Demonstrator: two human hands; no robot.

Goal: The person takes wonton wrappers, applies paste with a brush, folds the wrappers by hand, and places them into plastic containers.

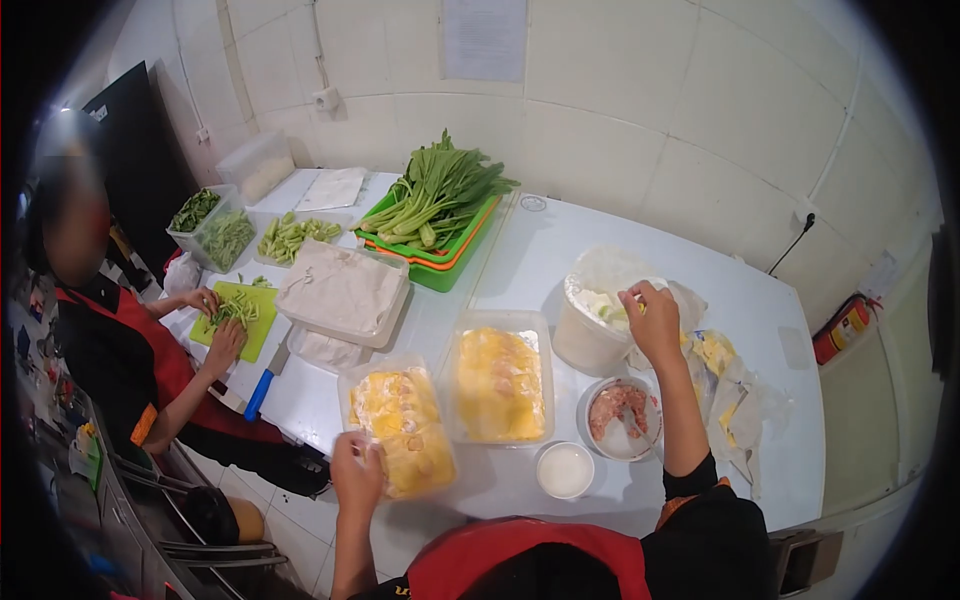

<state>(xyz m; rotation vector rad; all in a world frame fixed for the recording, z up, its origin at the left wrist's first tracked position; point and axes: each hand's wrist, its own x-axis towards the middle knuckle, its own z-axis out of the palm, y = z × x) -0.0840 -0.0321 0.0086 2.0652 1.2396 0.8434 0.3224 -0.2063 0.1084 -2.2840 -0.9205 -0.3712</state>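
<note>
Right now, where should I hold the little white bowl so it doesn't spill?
I'd cup the small white bowl around its round outside, just under the rim, coming from the near side. It stands upright and that side looks free, while the meat bowl and a box of yellow food crowd its far side. Its top is open, so keep fingers off the white stuff.

Cream-tiled walls carry a posted paper sheet and a power socket. A white table stands against them, a red fire extinguisher near its right end. Pale square tiles cover the floor.
</note>
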